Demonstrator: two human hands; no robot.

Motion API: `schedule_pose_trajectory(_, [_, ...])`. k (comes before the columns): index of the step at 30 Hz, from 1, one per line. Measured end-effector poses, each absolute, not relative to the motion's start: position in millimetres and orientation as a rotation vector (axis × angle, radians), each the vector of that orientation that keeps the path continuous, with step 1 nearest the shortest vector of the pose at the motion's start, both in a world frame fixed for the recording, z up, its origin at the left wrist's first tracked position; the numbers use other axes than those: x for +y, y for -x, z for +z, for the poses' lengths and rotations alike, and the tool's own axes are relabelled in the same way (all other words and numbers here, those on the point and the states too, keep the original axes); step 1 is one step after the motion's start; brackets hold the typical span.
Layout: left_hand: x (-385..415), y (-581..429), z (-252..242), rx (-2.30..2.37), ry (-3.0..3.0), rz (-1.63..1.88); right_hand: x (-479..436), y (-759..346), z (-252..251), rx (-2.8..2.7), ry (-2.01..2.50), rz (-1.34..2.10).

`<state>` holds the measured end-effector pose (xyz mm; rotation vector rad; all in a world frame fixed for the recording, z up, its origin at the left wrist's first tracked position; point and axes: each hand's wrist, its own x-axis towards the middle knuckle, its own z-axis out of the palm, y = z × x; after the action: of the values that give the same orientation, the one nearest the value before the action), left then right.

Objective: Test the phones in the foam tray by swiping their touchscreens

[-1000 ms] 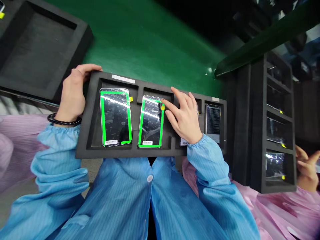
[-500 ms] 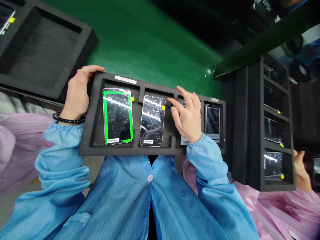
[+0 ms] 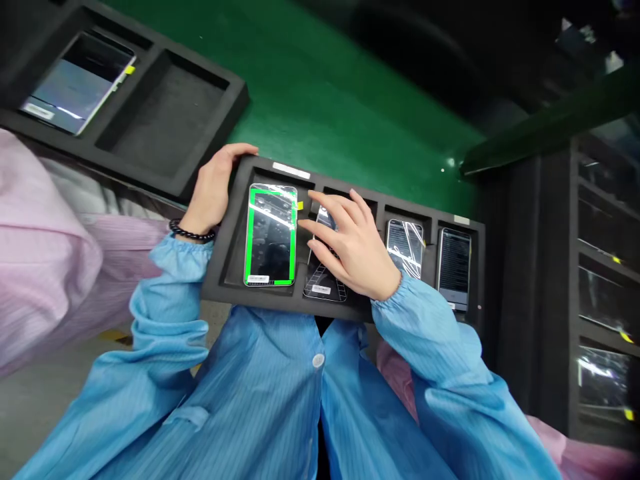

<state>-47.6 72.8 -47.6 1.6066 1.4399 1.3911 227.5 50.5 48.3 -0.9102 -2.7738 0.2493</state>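
Across my lap lies a black foam tray (image 3: 280, 301) with several phones in its compartments. My left hand (image 3: 213, 193) grips the tray's left end, fingers over the far corner. The leftmost phone (image 3: 271, 240) shows a green frame on a dark screen, with a barcode label and a yellow tab. My right hand (image 3: 350, 243) is open, fingers apart, above the second phone (image 3: 325, 291), partly hiding it. Its fingertips are near the leftmost phone's right edge; whether they touch is unclear. Further right are a third phone (image 3: 404, 243) with white curved lines and a fourth phone (image 3: 454, 267) showing text.
At the upper left another foam tray (image 3: 195, 157) holds a phone (image 3: 80, 83). To the right stand stacked foam trays (image 3: 557, 267) with phones. A green mat (image 3: 310, 100) covers the table. Pink sleeves of co-workers show on the left (image 3: 45, 253) and lower right (image 3: 590, 457).
My right hand has moved left from the third phone to over the second, uncovering the third. The view has shifted left, showing more of the left tray. My left hand keeps its grip.
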Motion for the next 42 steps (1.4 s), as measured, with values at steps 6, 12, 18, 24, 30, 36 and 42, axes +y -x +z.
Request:
schedule_pose_trajectory(6, [73.9, 46.2, -43.7, 1.389, -1.555, 1.388, 44.2, -198.4, 45.8, -2.856, 0.381, 0.542])
schedule_pose_trajectory(12, [75.7, 45.6, -40.1, 1.381, -1.580, 1.370, 26.6, -189.9, 34.7, -2.900, 0.218, 0.582])
schedule_pose_trajectory(18, [75.8, 43.5, -38.4, 1.388, -1.552, 1.402, 22.4, -182.7, 36.1, -2.988, 0.224, 0.506])
schedule_pose_trajectory(24, [75.6, 43.3, -36.4, 1.390, -1.547, 1.388, 23.8, -206.6, 47.9, -2.978, 0.325, 0.527])
schedule_pose_trajectory(30, [76.3, 43.6, -37.0, 1.398, -1.560, 1.383, 22.6, -226.5, 51.8, -3.012, 0.415, 0.464])
schedule_pose_trajectory(36, [74.8, 42.3, -34.9, 1.406, -1.554, 1.390, 28.9, -227.2, 58.0, -2.962, 0.443, 0.452])
schedule_pose_trajectory(42, [75.3, 43.2, -36.4, 1.410, -1.550, 1.383, 38.0, -223.3, 66.3, -2.924, 0.491, 0.423])
